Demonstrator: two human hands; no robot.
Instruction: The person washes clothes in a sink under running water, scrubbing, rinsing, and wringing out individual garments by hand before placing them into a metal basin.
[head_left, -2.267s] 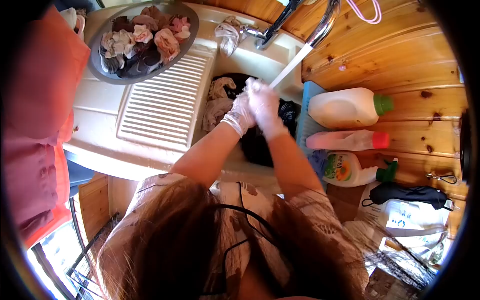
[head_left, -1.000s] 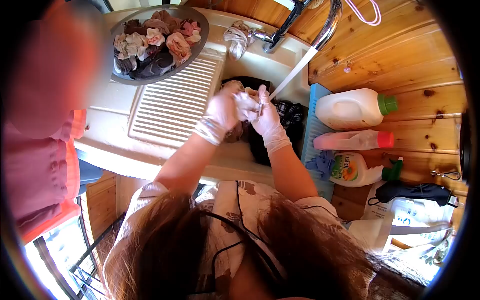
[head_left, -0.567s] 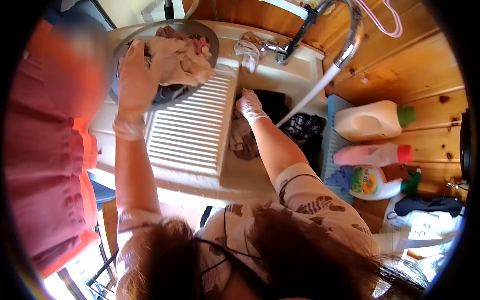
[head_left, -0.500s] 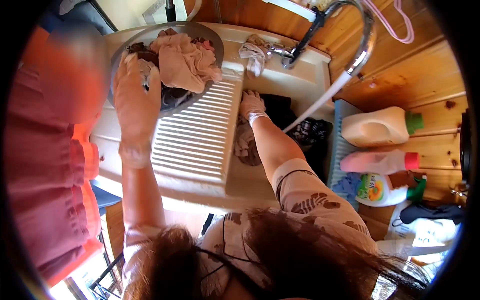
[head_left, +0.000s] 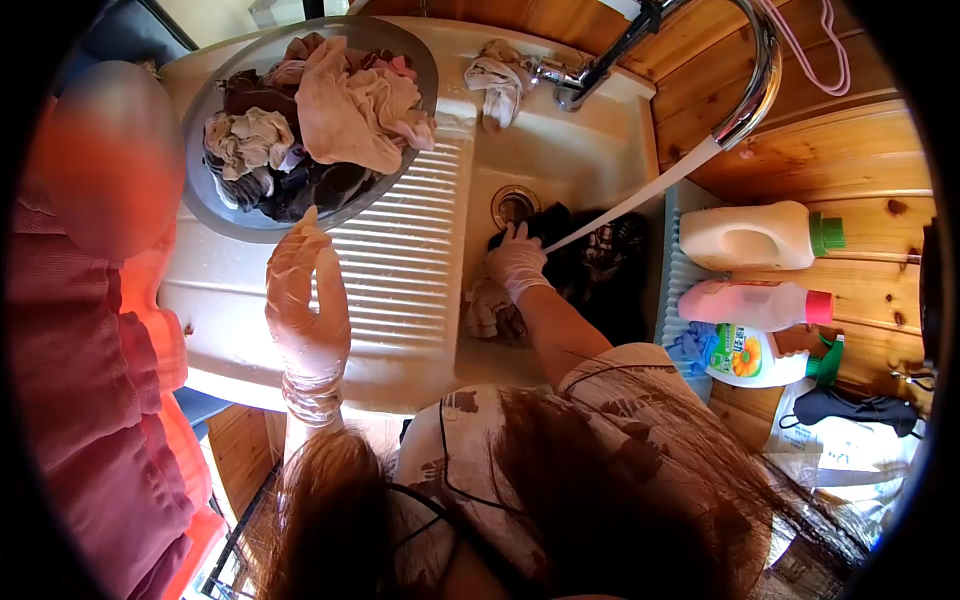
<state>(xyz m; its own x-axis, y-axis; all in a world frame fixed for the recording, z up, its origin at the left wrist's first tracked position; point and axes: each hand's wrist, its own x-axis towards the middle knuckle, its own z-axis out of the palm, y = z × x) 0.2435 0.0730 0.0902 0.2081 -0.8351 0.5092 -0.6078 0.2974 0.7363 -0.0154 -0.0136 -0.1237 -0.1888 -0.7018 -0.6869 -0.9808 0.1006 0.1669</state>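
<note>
My left hand point(head_left: 308, 300), in a thin clear glove, is raised over the left part of the ribbed washboard point(head_left: 400, 270); its fingers are apart with nothing in them. Above it, a grey basin point(head_left: 205, 205) holds a heap of clothes, a pale pink cloth point(head_left: 345, 110) on top. My right hand point(head_left: 518, 262), also gloved, reaches into the sink point(head_left: 560, 160) and touches dark wet clothes point(head_left: 615, 270), its fingers bent. A beige cloth point(head_left: 492, 308) lies beside it, below the wrist. Water runs from the faucet point(head_left: 755, 90) onto the dark clothes. The drain point(head_left: 514, 205) shows.
A wrung cloth point(head_left: 498, 80) hangs by the tap handle. Right of the sink stand a white bottle with green cap point(head_left: 750, 236), a pink bottle point(head_left: 750, 303) and a spray bottle point(head_left: 750, 355). A red and maroon fabric point(head_left: 90, 370) fills the left side.
The pale pink cloth now lies in the basin, let go by my left hand, which has moved down from it. My right hand has shifted down the sink, and the dark clothes have moved off the drain.
</note>
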